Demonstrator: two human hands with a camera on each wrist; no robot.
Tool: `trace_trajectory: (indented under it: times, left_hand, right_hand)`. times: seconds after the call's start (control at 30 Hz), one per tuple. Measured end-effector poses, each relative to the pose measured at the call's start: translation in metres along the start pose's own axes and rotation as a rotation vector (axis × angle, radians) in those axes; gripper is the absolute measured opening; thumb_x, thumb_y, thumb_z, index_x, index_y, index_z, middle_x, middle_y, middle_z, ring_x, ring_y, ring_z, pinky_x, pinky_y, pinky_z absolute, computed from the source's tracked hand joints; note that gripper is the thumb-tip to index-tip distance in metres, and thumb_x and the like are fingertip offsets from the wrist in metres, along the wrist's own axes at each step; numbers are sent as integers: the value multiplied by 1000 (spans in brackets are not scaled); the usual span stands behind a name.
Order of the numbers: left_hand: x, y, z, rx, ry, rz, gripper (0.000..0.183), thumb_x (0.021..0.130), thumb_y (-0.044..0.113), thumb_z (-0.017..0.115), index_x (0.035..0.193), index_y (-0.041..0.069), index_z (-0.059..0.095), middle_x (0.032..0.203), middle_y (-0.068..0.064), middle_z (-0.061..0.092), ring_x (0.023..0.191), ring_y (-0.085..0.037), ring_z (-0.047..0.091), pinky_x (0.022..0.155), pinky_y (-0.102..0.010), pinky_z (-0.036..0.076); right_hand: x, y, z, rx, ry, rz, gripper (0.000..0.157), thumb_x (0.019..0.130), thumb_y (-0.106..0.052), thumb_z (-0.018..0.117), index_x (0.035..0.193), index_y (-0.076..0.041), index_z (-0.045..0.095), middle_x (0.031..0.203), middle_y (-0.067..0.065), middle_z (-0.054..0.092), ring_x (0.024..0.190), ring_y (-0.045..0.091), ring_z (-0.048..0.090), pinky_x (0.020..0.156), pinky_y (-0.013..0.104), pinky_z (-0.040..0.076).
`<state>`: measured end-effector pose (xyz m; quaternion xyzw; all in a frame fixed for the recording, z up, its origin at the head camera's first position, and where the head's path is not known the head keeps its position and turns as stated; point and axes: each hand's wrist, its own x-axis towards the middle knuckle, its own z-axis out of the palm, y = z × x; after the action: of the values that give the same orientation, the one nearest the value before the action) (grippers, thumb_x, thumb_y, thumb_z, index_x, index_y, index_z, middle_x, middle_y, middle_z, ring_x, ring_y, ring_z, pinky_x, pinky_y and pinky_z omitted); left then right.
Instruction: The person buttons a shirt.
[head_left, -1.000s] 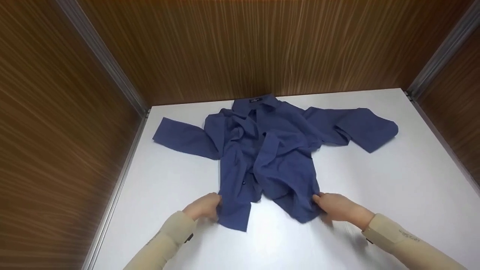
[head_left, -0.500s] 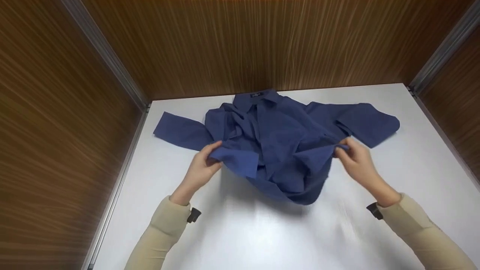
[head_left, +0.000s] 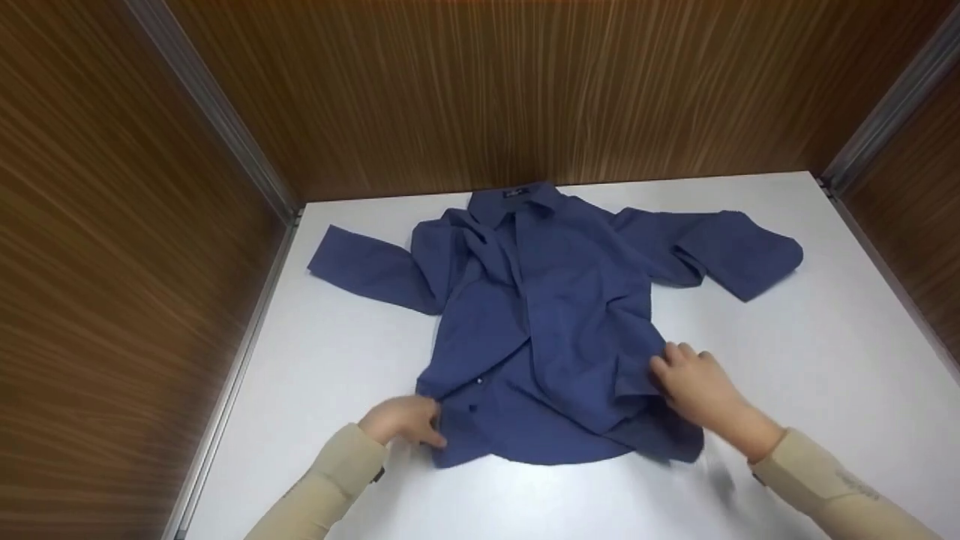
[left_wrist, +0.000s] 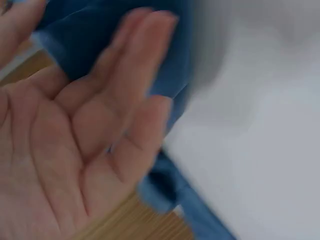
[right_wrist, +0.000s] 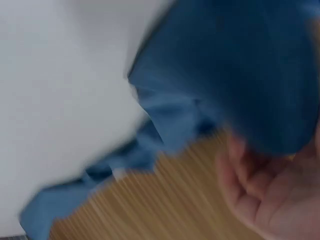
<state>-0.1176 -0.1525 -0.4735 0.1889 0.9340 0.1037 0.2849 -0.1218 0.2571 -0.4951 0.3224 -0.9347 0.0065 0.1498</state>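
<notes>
A dark blue button-up shirt (head_left: 570, 300) lies front up on the white table, collar at the far side and both sleeves spread outward. My left hand (head_left: 405, 420) is at the lower left corner of its hem, thumb and fingers apart. In the left wrist view the left hand's fingers (left_wrist: 145, 55) are loosely extended in front of the cloth. My right hand (head_left: 697, 382) grips the shirt's right side near the hem, where the fabric is folded over. In the right wrist view, blue cloth (right_wrist: 235, 75) covers part of that hand.
The white table (head_left: 337, 352) ends at a wood-grain back panel (head_left: 525, 90). Similar panels stand at the left (head_left: 97, 262) and right (head_left: 915, 247), with metal strips along the corners. The shirt collar (head_left: 517, 199) lies close to the back panel.
Both hands lifted the shirt's lower front edges up and away, then brought them back down toward me. The front panels now lie flatter and the curved hem shows at the near side.
</notes>
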Motion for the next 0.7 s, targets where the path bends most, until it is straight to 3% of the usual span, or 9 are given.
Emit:
trace_trajectory:
  times: [0.1, 0.17, 0.27, 0.37, 0.47, 0.6, 0.7]
  left_hand:
    - [3, 7, 19, 162, 74, -72, 53, 66, 31, 75, 102, -3, 58, 89, -17, 60, 80, -29, 57, 68, -44, 45]
    - [5, 13, 28, 301, 149, -112, 73, 60, 39, 78, 117, 1, 53, 108, -25, 54, 97, -38, 53, 76, -54, 40]
    - [7, 24, 37, 493, 216, -132, 88, 51, 52, 78, 123, 11, 50, 125, -32, 37, 113, -46, 38, 81, -62, 31]
    - [10, 34, 42, 655, 256, -74, 96, 48, 63, 73, 128, 18, 46, 137, -30, 18, 124, -45, 18, 87, -65, 23]
    - [13, 40, 48, 725, 263, 28, 96, 49, 69, 69, 129, 19, 46, 140, -24, 17, 127, -41, 15, 88, -65, 21]
    - [16, 42, 57, 688, 238, 111, 87, 53, 66, 68, 121, 14, 51, 132, -15, 38, 120, -34, 34, 86, -64, 25]
    - [18, 42, 60, 684, 296, 138, 64, 64, 55, 69, 110, 12, 58, 110, -12, 53, 103, -29, 49, 84, -59, 32]
  right_hand:
    - [-5, -9, 20, -89, 56, -170, 30, 73, -8, 51, 103, -11, 55, 93, 19, 49, 76, 35, 48, 55, 47, 40]
    - [-5, -16, 26, -136, 53, -310, 36, 77, -9, 40, 108, -19, 56, 104, 19, 50, 84, 35, 49, 62, 50, 40]
    - [-3, -23, 29, -201, -11, -477, 24, 75, -12, 52, 96, -19, 62, 107, 12, 52, 89, 29, 48, 68, 46, 40]
    - [1, -25, 27, -197, -36, -531, 8, 69, -12, 65, 77, -12, 62, 93, 7, 53, 80, 23, 48, 66, 38, 38]
    - [9, -25, 24, -72, 102, -462, 10, 74, -12, 60, 66, -8, 56, 71, 3, 47, 61, 17, 45, 53, 30, 35]
    - [20, -26, 16, 199, 352, -211, 27, 86, -17, 49, 60, -10, 44, 59, -2, 36, 44, 10, 33, 40, 23, 28]
    - [22, -29, 10, 385, 424, -42, 33, 88, -18, 51, 58, -14, 40, 57, -7, 32, 44, 5, 28, 39, 20, 27]
